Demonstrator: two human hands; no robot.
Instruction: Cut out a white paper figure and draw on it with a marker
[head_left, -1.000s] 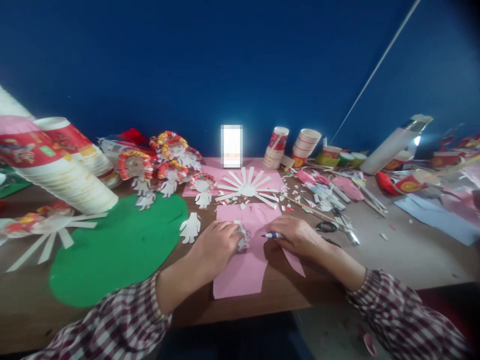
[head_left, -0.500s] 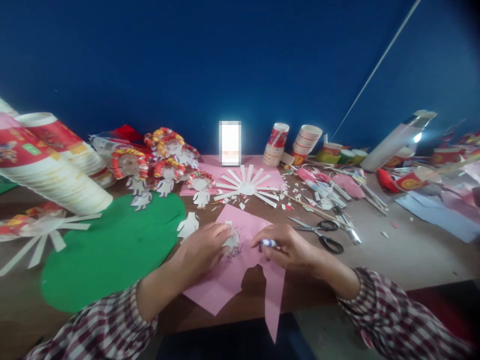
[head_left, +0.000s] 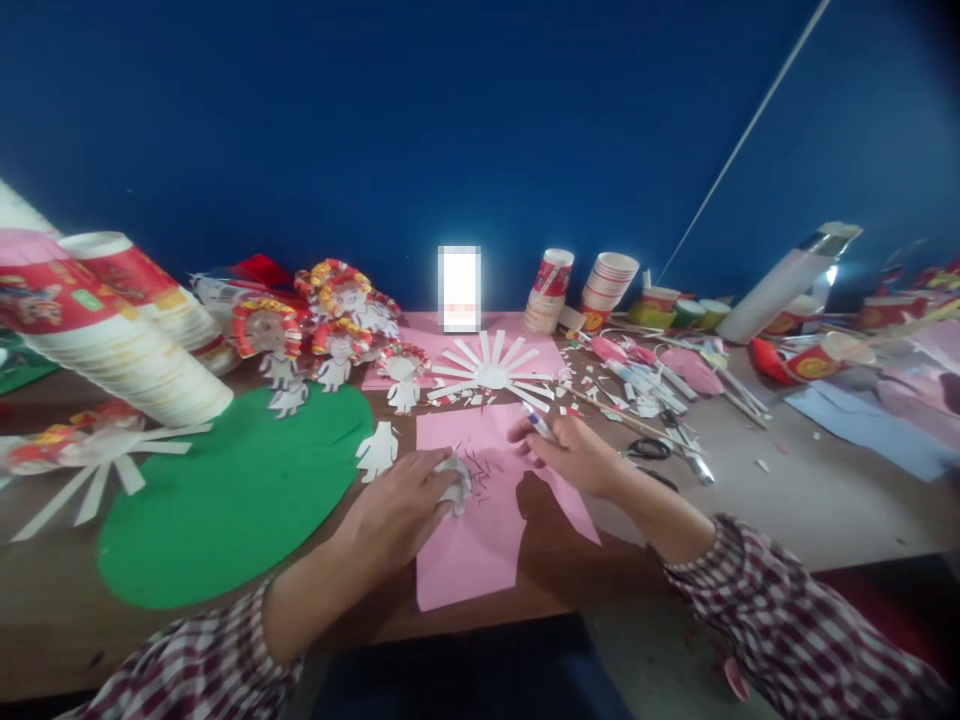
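Note:
My left hand (head_left: 397, 505) pinches a small white paper cutout (head_left: 455, 484) over a pink sheet of paper (head_left: 469, 550). Dark pen strokes mark the pink sheet just right of the cutout. In my right hand (head_left: 579, 458) is a white marker with a blue-purple band (head_left: 538, 422), its upper end leaning toward the back. That hand hovers at or over the sheet's right side, where a cut-away gap shows brown table; whether it touches the paper is unclear. A white figure-shaped cutout (head_left: 377, 450) lies left of the sheet.
A green paper shape (head_left: 232, 510) spreads at left beside leaning cup stacks (head_left: 127, 350). Paper dolls (head_left: 334, 355) stand behind. A cup cut into strips (head_left: 491, 375) lies at the back, scraps around it. Scissors (head_left: 649, 450) are partly hidden behind my right hand.
The pink sheet has turned, its edges now squarer to me. My right hand has moved up and away, tilting the marker and covering part of the scissors. My left hand still keeps the cutout.

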